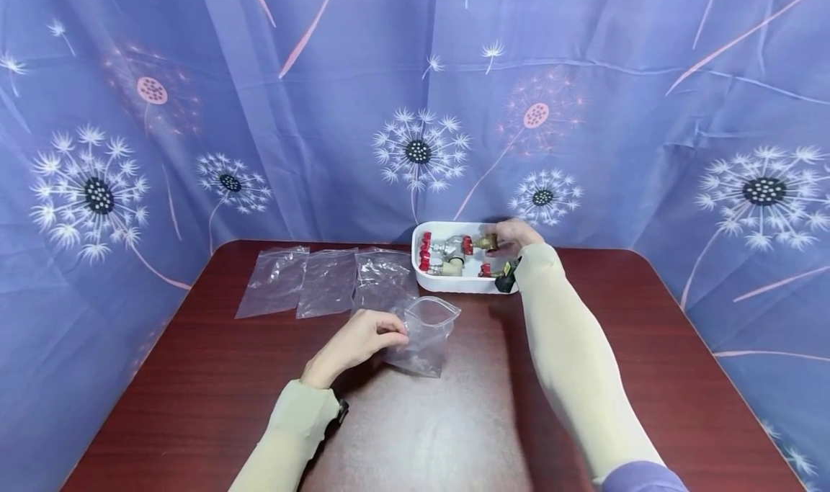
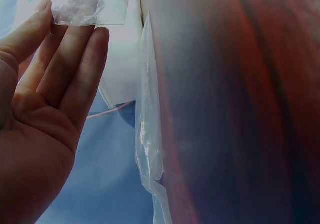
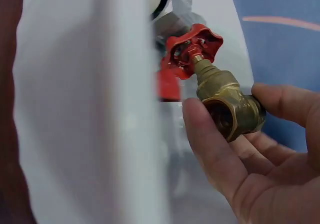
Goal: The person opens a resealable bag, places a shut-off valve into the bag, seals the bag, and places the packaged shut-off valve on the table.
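On a reddish-brown table (image 1: pixel 194 405), the left hand (image 1: pixel 357 341) pinches a clear zip bag (image 1: pixel 421 348) by its left edge, apparently to keep its mouth gaping upward. Beyond, at the far side, the right hand (image 1: pixel 519 233) grasps a brass valve (image 3: pixel 220 86) between thumb and fingers at the right end of a white tray (image 1: pixel 463 284); holding the body leaves its red wheel (image 3: pixel 192 51) uncovered. The valve's long axis runs left to right, wheel pointing left. Red-handled fittings (image 1: pixel 426 246) lie left in the tray. Three flat bags (image 1: pixel 327 283) lie side by side, left of it, seemingly spread for easy reach.
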Tool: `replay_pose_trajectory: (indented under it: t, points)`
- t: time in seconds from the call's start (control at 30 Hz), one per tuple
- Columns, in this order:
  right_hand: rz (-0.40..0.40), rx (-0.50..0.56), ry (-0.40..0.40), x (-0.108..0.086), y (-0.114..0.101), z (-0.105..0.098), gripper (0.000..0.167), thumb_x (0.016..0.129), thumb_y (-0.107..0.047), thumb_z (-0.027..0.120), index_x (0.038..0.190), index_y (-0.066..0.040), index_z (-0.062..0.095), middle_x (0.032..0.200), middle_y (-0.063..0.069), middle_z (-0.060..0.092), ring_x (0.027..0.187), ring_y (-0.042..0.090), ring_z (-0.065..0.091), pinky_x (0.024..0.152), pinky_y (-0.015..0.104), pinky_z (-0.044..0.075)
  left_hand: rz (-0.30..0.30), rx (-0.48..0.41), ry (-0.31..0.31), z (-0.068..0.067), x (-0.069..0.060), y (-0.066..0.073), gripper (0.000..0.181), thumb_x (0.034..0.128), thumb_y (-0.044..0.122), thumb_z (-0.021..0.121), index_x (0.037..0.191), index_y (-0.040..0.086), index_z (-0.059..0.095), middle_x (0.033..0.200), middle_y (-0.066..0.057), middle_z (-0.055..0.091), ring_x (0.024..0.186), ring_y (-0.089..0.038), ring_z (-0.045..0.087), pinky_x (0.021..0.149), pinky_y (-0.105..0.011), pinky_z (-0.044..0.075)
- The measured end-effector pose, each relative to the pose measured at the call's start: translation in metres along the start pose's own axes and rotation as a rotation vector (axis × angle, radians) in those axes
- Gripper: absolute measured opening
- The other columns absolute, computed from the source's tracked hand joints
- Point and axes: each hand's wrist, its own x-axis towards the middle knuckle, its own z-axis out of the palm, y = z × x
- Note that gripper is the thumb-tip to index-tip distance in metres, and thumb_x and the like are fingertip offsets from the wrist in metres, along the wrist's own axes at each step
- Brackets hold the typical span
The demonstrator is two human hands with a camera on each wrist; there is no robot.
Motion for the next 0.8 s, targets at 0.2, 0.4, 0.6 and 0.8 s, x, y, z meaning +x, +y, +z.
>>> replay_pose_trajectory:
  t: [0.2,0.4,0.6,0.8]
  points:
    - [-0.094,-0.100,-0.055,-0.016,-0.021,-0.002,0.040,0.099,-0.006,0.051,0.135,0.011,0.045,0.111,0.019,0.050,0.114,0.041,0.055,0.093,0.043,0.050,0.003,0.000,0.008,-0.002,0.001,0.000,0.006,0.0886,0.025,0.073,0.089,0.019,0.073,0.082,0.013,0.070,0.075,-0.003,0.061,0.070,-0.024,0.049]
    - [-0.170,-0.198,-0.083,-0.038,-0.043,-0.007,0.038,0.099,-0.003,0.051,0.133,0.012,0.046,0.119,0.021,0.051,0.092,0.031,0.065,0.088,0.043,0.053,-0.013,-0.008,0.003,-0.003,0.002,-0.001,0.005,0.0899,0.026,0.072,0.088,0.021,0.072,0.081,0.014,0.069,0.074,-0.005,0.062,0.068,-0.026,0.050]
    - [-0.257,-0.287,-0.109,-0.064,-0.063,-0.006,0.034,0.099,-0.008,0.055,0.126,0.012,0.047,0.098,0.013,0.054,0.056,0.008,0.044,0.085,0.042,0.054,-0.024,-0.017,-0.001,-0.003,0.001,-0.003,0.005,0.0905,0.027,0.071,0.087,0.023,0.070,0.080,0.015,0.068,0.073,-0.006,0.062,0.068,-0.027,0.050]
    - [-0.323,-0.380,-0.122,-0.093,-0.081,0.003,0.034,0.098,-0.009,0.059,0.125,0.010,0.052,0.115,0.020,0.054,0.054,0.008,0.050,0.080,0.039,0.055,-0.028,-0.031,0.001,-0.001,-0.001,-0.003,0.004,0.0908,0.026,0.071,0.087,0.023,0.070,0.079,0.014,0.069,0.070,-0.006,0.060,0.066,-0.027,0.049]
